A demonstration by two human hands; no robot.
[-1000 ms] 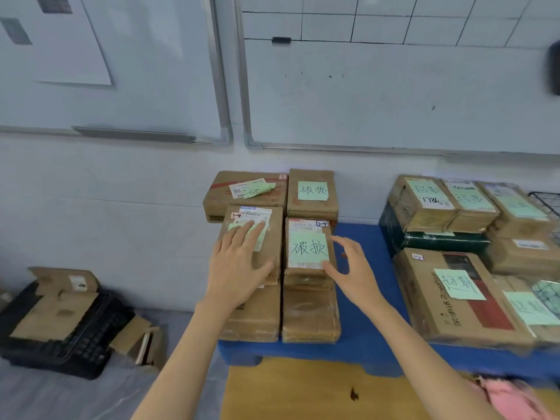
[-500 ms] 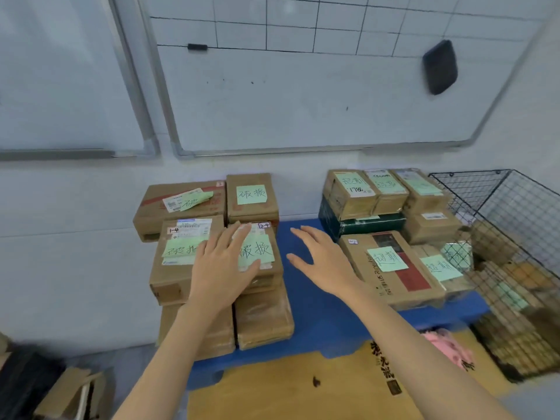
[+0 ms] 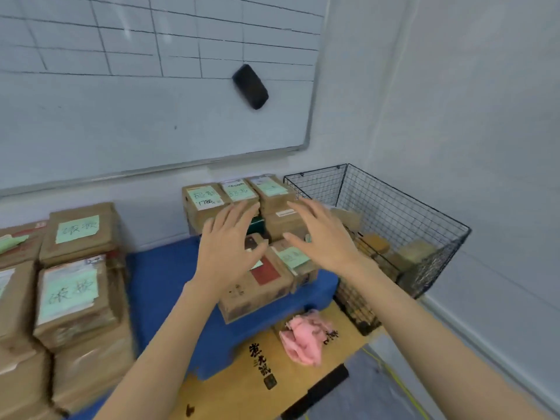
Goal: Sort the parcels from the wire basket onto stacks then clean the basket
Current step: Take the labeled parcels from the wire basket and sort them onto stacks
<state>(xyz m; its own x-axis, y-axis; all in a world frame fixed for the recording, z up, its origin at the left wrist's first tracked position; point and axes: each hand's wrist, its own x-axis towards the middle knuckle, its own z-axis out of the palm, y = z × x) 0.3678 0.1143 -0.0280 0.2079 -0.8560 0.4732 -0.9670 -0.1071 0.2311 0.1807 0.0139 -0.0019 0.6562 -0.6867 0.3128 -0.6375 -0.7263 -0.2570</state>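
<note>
Hands, head view: left hand (image 3: 225,247) and right hand (image 3: 325,237), both bare, fingers spread and released, grasping nothing, raised over the right stack (image 3: 242,192) and just short of the wire basket (image 3: 403,207).

Parcels (image 3: 374,242) in the basket: at least four seen through the mesh, exact count not readable. Judged stiff taped cardboard, small, probably light to middling, with slick tape faces. Best taken by two opposite side walls, reached through the open top.

Right stack: three parcels along the back top row, two in front, more beneath.

Left stack (image 3: 69,292): four tops in view, two cut by the frame.

Pink cloth (image 3: 303,338): one, crumpled, beside the blue worktop (image 3: 160,274).

Eraser (image 3: 250,86): one, on the whiteboard (image 3: 121,116).
</note>
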